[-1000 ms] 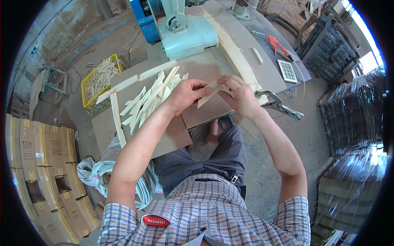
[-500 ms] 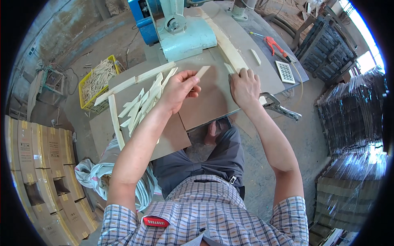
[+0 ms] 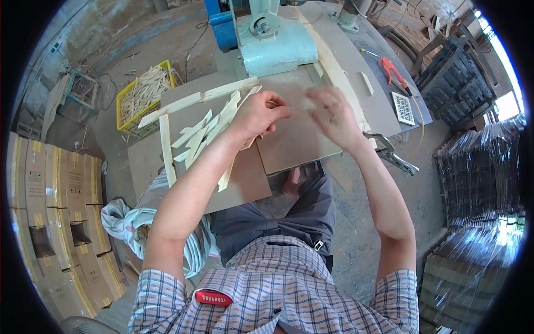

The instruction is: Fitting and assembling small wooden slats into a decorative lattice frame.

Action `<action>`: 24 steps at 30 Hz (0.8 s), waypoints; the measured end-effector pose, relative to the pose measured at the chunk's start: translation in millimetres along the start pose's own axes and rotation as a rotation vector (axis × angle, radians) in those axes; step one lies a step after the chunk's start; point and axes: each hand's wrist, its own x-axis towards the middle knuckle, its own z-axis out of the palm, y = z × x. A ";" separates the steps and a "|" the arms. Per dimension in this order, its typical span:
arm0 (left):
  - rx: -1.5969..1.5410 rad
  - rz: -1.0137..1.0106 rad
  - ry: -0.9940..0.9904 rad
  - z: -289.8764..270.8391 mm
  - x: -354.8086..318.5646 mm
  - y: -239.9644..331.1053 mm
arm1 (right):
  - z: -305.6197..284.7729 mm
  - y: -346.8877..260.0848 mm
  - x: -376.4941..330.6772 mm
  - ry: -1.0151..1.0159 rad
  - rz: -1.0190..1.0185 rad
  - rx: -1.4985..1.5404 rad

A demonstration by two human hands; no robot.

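Note:
My left hand [image 3: 260,116] is over the middle of the table, thumb and fingers pinched together. Whatever it may hold is hidden in its grip. Below its palm, a pale wood strip end [image 3: 225,178] shows on the board. A pile of short wood strips [image 3: 200,133] lies just left of this hand. To the right, my right hand [image 3: 338,119] is lifted above the board, its fingers smeared by motion. Ahead of it, a small wood piece [image 3: 317,70] sits against the long wooden fence [image 3: 339,72], beside the pale green machine guard [image 3: 278,50].
Locking pliers [image 3: 392,155] grip the table's right edge. A red air gun [image 3: 391,71], a patterned plate [image 3: 403,108] and a loose strip [image 3: 366,83] lie at the right. Long strips [image 3: 197,100] border the pile. A yellow crate [image 3: 119,114] of offcuts and stacked cartons [image 3: 58,172] stand left.
The wood strip pinched in my left hand no longer shows. My right hand has come off the piece by the fence, which now sits farther forward by the guard. The view has shifted slightly.

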 end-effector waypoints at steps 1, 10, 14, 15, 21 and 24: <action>0.063 0.027 -0.062 0.4 1.4 1.3 | -3.8 -9.5 -6.0 0.000 -0.001 0.008; 0.744 0.344 0.270 -24.3 -20.8 10.0 | -16.3 -10.4 -47.2 -0.129 0.230 -0.458; 1.258 0.282 0.175 -20.3 -32.1 -1.9 | -11.2 4.3 -49.3 -0.104 0.171 -0.680; 1.296 0.343 0.199 -17.2 -32.5 -6.1 | -9.9 7.4 -48.2 -0.114 0.179 -0.722; 1.167 0.530 0.190 -8.1 -24.5 -27.6 | 7.2 38.5 -15.2 -0.078 0.260 -0.773; 1.032 0.632 0.136 -0.1 -16.3 -33.5 | 24.4 57.7 19.4 -0.080 0.295 -0.806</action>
